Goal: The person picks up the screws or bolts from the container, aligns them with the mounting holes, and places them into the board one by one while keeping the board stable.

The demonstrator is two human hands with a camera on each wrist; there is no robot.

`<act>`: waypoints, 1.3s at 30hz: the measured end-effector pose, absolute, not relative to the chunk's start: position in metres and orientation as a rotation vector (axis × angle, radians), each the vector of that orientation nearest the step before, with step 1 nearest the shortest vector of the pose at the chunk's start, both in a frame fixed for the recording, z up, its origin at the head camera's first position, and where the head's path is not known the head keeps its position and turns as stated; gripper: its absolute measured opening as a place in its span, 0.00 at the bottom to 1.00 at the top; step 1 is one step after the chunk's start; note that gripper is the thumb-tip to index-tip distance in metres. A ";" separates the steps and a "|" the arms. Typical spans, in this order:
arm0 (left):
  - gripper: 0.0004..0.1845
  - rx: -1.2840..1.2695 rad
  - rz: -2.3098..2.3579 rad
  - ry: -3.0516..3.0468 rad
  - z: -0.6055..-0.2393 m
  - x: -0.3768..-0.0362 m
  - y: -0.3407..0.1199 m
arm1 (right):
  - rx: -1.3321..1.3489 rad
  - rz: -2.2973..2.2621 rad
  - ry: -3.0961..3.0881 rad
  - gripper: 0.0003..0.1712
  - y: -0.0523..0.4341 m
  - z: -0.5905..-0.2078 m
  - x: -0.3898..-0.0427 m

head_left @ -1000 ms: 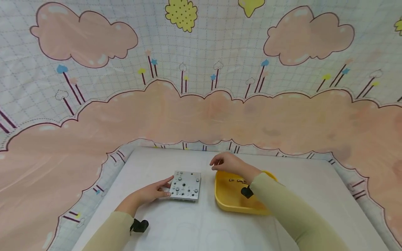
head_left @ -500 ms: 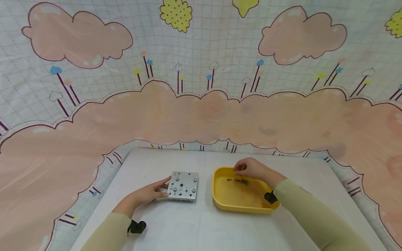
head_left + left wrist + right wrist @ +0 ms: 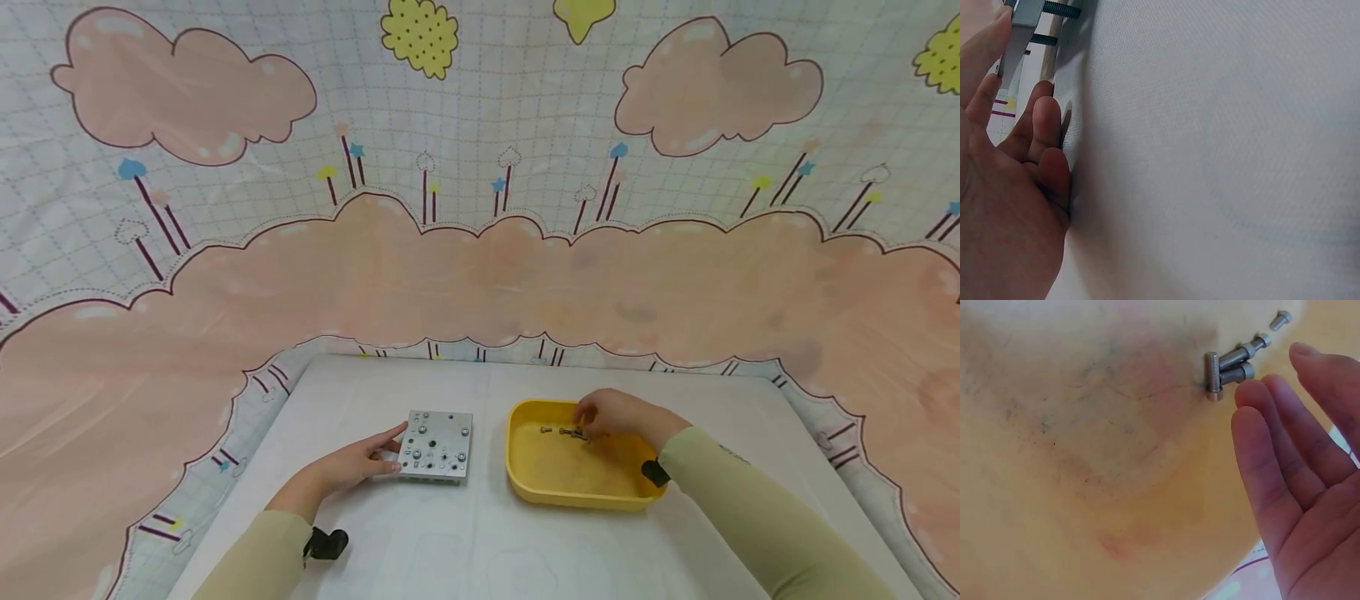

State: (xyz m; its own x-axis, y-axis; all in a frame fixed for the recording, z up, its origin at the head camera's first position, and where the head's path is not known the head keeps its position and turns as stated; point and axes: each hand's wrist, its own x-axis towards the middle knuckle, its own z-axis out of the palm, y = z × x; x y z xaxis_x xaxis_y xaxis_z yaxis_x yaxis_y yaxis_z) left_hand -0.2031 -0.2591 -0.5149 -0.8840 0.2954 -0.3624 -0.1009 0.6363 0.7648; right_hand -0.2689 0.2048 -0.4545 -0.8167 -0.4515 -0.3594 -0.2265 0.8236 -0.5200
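Note:
My left hand [image 3: 348, 465] pinches a square silver metal plate [image 3: 444, 435] at its left side, thumb toward the near corner. Holes and several screw heads dot the plate's top. In the left wrist view, threaded screw ends [image 3: 1061, 10] stick out from the plate's underside above the white surface. My right hand [image 3: 621, 414] reaches into the yellow tray [image 3: 547, 479], its fingertips right by a small group of socket-head screws [image 3: 1234, 360]. In the right wrist view thumb and fingers are apart, with nothing between them. One shorter screw [image 3: 1281, 320] lies a little away from the others.
Plate and tray stand side by side on a white-covered table [image 3: 480, 542]. Behind it hangs a printed curtain [image 3: 480, 283] with clouds. Black wrist cameras sit on both wrists, the left one [image 3: 327, 543] low over the table.
My right hand has moved from beyond the tray's back left corner to the right, then down into the tray to the screws. The left hand keeps its hold on the plate.

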 end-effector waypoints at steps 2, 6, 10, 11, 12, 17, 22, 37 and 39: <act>0.45 0.151 1.163 2.395 -0.514 -0.203 -0.258 | -0.485 -0.637 2.518 0.12 0.205 -0.455 -0.268; 0.45 0.154 1.166 2.390 -0.513 -0.204 -0.257 | -0.433 -0.578 2.524 0.15 0.205 -0.457 -0.268; 0.45 0.162 1.174 2.386 -0.513 -0.205 -0.257 | -0.394 -0.499 2.516 0.18 0.205 -0.459 -0.267; 0.45 0.166 1.174 2.386 -0.513 -0.205 -0.258 | -0.381 -0.489 2.510 0.19 0.205 -0.461 -0.267; 0.44 0.159 1.177 2.384 -0.513 -0.205 -0.258 | -0.377 -0.479 2.504 0.20 0.205 -0.462 -0.266; 0.44 0.168 1.168 2.396 -0.512 -0.204 -0.258 | -0.348 -0.450 2.490 0.21 0.204 -0.468 -0.266; 0.44 0.166 1.183 2.388 -0.513 -0.204 -0.258 | -0.367 -0.424 2.511 0.16 0.201 -0.465 -0.263; 0.45 0.150 1.208 2.375 -0.516 -0.204 -0.260 | -0.405 -0.409 2.535 0.11 0.186 -0.470 -0.264; 0.45 0.152 1.206 2.379 -0.517 -0.204 -0.259 | -0.423 -0.417 2.527 0.11 0.182 -0.468 -0.263</act>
